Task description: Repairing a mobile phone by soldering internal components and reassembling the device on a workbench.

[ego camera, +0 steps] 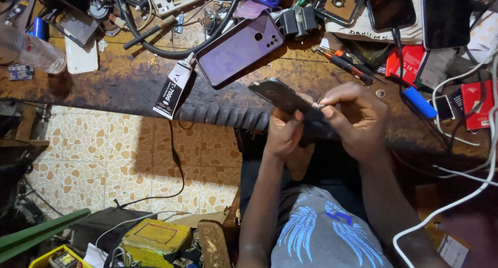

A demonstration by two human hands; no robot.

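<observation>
A dark phone is held tilted just off the near edge of the worn workbench. My left hand grips its lower end from underneath. My right hand rests over its right side, with thumb and fingertip pinched on a tiny metal piece against the phone. Whether that piece is a tool tip or a part is too small to tell.
A purple phone lies face down on the bench beside a glue tube that overhangs the edge. Screwdrivers, a blue cylinder, red boxes, a plastic bottle, black cable and white cables crowd the bench. Tiled floor lies below left.
</observation>
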